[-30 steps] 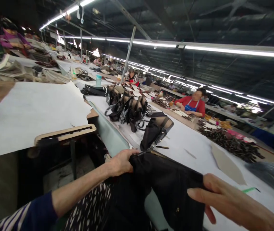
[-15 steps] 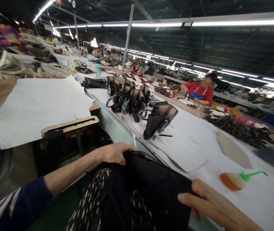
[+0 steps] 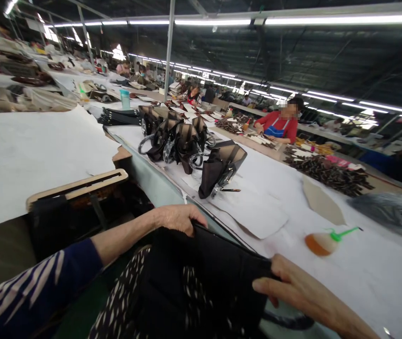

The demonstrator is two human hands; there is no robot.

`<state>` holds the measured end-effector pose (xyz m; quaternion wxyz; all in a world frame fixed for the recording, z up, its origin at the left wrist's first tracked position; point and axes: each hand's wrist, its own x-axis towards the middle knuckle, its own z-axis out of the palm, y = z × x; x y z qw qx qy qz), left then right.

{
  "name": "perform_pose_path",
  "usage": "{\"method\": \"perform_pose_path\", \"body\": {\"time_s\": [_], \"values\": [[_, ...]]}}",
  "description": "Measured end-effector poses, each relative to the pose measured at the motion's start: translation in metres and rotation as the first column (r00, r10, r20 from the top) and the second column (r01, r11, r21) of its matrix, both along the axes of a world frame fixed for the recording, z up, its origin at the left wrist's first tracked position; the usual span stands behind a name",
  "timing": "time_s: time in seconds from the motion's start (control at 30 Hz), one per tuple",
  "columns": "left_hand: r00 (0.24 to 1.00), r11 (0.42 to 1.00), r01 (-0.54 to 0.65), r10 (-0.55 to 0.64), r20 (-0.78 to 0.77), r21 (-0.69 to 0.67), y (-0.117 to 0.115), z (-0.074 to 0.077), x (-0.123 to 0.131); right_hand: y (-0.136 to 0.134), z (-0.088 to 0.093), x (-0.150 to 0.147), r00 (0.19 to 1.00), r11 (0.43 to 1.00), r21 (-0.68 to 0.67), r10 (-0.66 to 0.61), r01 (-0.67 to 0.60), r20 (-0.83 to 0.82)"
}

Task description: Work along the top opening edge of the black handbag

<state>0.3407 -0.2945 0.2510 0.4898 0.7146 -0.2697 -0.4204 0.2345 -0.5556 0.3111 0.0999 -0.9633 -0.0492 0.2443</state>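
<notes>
L hand (image 3: 181, 219) & R hand (image 3: 285, 285) each grasp the upper edge of a blk bag (image 3: 225, 263) in front of a patterned garment (image 3: 121, 296), just beside a wht-topped table (image 3: 370, 268) w/ dark bags (image 3: 215, 174) & a green-nozzled btl. (image 3: 323, 243) on it.

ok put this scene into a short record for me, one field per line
left hand: left hand grips the upper edge of a black fabric piece
right hand: right hand holds the same piece near its other end
worktop: white-covered table
on it: dark bags; bottle with green spout, beyond the right hand
co-worker: person in red top, blue apron
</notes>
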Motion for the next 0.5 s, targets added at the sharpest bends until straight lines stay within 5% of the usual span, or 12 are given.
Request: {"method": "perform_pose_path", "body": {"time_s": [0.2, 0.5], "values": [[0.998, 0.995, 0.059, -0.061, 0.018, 0.082, -0.001, -0.010, 0.003, -0.013, -0.041, 0.002, 0.991, 0.928, 0.371, 0.024, 0.027, -0.132], [0.975, 0.967, 0.224, -0.223, -0.021, 0.120, -0.049, -0.018, 0.013, -0.060, -0.059, -0.015, 0.975, 0.909, 0.382, -0.095, 0.167, -0.201]]}}
